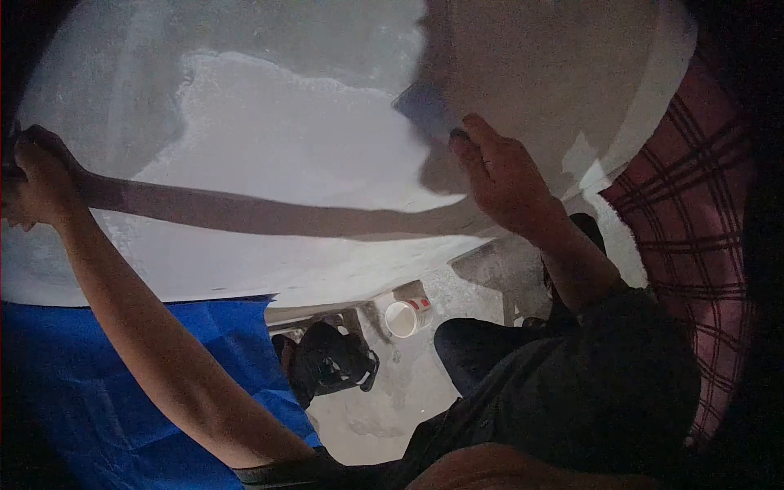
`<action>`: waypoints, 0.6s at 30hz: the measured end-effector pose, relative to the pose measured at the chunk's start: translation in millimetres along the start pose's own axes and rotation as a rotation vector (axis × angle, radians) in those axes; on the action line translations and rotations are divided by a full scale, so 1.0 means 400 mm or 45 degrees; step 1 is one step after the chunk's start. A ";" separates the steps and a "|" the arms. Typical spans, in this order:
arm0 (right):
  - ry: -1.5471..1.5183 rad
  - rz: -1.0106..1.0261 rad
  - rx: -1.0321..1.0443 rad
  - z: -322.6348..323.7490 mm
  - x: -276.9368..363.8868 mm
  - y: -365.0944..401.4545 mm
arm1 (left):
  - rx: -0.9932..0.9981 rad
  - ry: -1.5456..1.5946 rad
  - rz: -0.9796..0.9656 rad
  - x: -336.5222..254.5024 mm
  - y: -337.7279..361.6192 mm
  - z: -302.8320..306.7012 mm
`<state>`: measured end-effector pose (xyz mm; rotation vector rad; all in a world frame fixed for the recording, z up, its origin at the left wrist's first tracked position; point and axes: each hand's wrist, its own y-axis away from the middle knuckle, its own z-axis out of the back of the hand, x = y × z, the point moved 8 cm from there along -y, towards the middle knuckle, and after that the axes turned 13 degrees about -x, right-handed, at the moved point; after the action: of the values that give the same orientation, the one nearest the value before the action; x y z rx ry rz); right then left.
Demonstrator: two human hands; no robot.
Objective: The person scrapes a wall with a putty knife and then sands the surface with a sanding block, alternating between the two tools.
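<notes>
My right hand (510,180) is closed in front of a pale wall (523,65), on what looks like a scraper (425,102) with a flat blue-grey blade. Shadow falls across the blade, and its grip is mostly hidden by my fingers. A smooth, lighter patch of plaster (286,131) with a ragged edge covers the middle of the wall. At the far left, my left hand (41,184) has its fingers curled near the wall's side. Whatever lies in them is too dark to make out.
Below the wall, a white bucket (402,319) with red marks stands on the grey floor (367,420). Left of it lies a black bag-like object (335,359). A blue tarp (188,335) spreads at lower left; red plaid cloth (694,212) hangs at right.
</notes>
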<state>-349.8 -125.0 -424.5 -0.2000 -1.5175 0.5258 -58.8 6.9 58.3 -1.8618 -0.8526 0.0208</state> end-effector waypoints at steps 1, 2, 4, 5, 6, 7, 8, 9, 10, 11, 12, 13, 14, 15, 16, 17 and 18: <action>0.038 0.017 -0.038 0.004 -0.006 -0.008 | 0.038 0.157 0.050 -0.061 0.001 0.029; 0.074 0.038 -0.076 0.010 -0.007 -0.013 | 0.073 0.312 0.101 -0.092 0.001 0.043; 0.105 0.077 -0.091 0.009 0.010 -0.021 | 0.073 0.147 0.034 0.005 -0.008 -0.016; 0.136 0.113 -0.108 0.007 0.023 -0.025 | 0.075 -0.016 -0.034 0.038 -0.012 -0.038; 0.138 0.115 -0.109 0.002 0.030 -0.031 | 0.073 -0.015 -0.032 0.026 -0.012 -0.029; 0.171 0.146 -0.123 -0.004 0.039 -0.038 | 0.069 0.024 0.019 0.020 -0.010 -0.019; 0.204 0.178 -0.138 -0.004 0.045 -0.041 | 0.063 0.063 0.068 0.015 -0.010 -0.012; 0.202 0.178 -0.139 -0.003 0.042 -0.039 | 0.062 0.064 0.066 0.013 -0.002 -0.021; 0.213 0.201 -0.161 0.002 0.041 -0.033 | -0.036 0.177 0.106 0.014 0.007 -0.020; 0.223 0.224 -0.180 0.006 0.040 -0.027 | -0.133 0.288 0.145 0.020 0.010 -0.013; 0.219 0.227 -0.178 0.009 0.037 -0.024 | -0.135 0.284 0.142 0.037 0.004 -0.017; 0.254 0.204 -0.181 0.014 0.030 -0.023 | -0.086 0.129 0.060 0.063 -0.002 -0.039; 0.293 0.179 -0.186 0.018 0.022 -0.022 | -0.035 -0.024 -0.020 0.091 -0.004 -0.066; 0.296 0.173 -0.183 0.015 0.022 -0.025 | -0.028 -0.022 -0.018 0.128 -0.002 -0.084; 0.309 0.256 -0.218 0.012 0.038 -0.030 | 0.044 -0.156 -0.010 0.179 0.002 -0.116; 0.322 0.341 -0.255 0.013 0.054 -0.029 | 0.115 -0.290 -0.001 0.222 0.003 -0.142; 0.324 0.341 -0.255 0.013 0.058 -0.029 | 0.115 -0.289 0.000 0.266 0.003 -0.170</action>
<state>-353.2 -125.9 -398.1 -0.6094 -1.2999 0.5368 47.7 11.8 126.5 -1.7962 -0.9904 0.2714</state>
